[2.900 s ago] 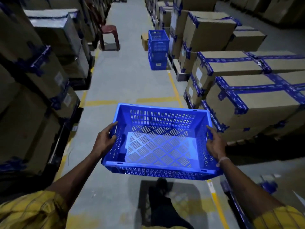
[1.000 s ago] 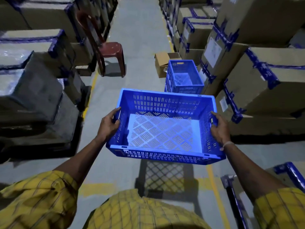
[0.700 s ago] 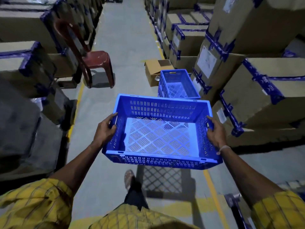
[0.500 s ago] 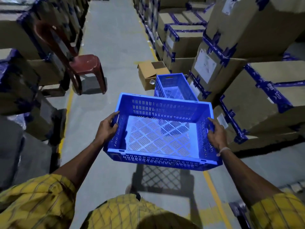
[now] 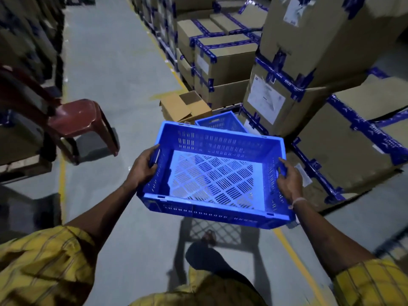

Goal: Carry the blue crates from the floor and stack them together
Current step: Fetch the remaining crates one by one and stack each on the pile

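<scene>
Now we carry a blue crate [image 5: 215, 175] level in front of us, held off the floor over the grey concrete aisle [image 5: 114, 69]. It holds nothing; its slotted bottom shows pale under the light, and its shadow falls on the floor just below. Our left hand [image 5: 142, 167] grips the left end wall, with the fingers curled over the rim at the handle slot. Our right hand [image 5: 289, 180] grips the right end wall the same way, with a pale band at the wrist. Both hands are closed firmly on the crate, one at each short end.

Just past the far wall of the crate we see a second blue crate [image 5: 221, 122], mostly hidden behind the one we hold; how it sits we cannot tell. Beside it, to the left, lies a small open cardboard box [image 5: 183, 107]. On our right rise stacks of large cartons [image 5: 309, 69] bound with blue tape, some with white labels. On our left stands a dark red plastic chair [image 5: 77, 120], with more cartons behind it, blurred. A yellow line [image 5: 298, 263] runs along the floor under the crate's right corner. Our yellow checked sleeves [image 5: 44, 266] and one foot [image 5: 208, 236] show at the bottom.
</scene>
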Available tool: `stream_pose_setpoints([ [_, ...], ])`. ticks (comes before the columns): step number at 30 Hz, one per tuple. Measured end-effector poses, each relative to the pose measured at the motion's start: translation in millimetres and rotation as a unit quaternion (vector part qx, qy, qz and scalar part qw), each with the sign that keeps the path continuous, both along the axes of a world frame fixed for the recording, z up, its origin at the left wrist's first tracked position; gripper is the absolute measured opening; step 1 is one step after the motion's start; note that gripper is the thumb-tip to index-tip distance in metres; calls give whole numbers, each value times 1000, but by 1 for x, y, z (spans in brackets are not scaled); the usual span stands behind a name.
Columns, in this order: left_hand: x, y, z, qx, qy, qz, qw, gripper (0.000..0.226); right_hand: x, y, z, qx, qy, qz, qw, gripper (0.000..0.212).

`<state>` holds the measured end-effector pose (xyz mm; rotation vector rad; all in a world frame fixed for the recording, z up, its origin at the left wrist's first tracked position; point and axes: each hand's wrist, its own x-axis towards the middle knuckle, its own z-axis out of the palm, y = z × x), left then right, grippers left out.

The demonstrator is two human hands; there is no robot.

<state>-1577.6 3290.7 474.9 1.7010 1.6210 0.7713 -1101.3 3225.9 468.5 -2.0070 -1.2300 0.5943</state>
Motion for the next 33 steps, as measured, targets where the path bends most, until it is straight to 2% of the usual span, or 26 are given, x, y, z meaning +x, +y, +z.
stream_pose_setpoints([
  [8,16,179,5,-15,-5,-76,997,70,-9,118,-16,5,58,-66,996,54],
  [13,34,280,12,-1,-12,-134,991,70,-7,165,-12,-2,32,-69,997,61],
  [16,48,330,18,34,-44,-210,976,61,-9,181,-13,-10,39,-98,994,61],
  [20,70,401,19,61,-46,-287,955,57,-20,206,-20,12,6,-159,987,60],
  [24,96,484,-10,59,-40,-332,941,59,-39,238,-36,34,-15,-231,972,65],
  [28,126,575,-45,40,32,-374,926,63,-60,269,-59,53,-48,-313,947,70],
  [33,173,655,-87,41,67,-410,909,58,-69,312,-102,7,-20,-415,909,68],
])
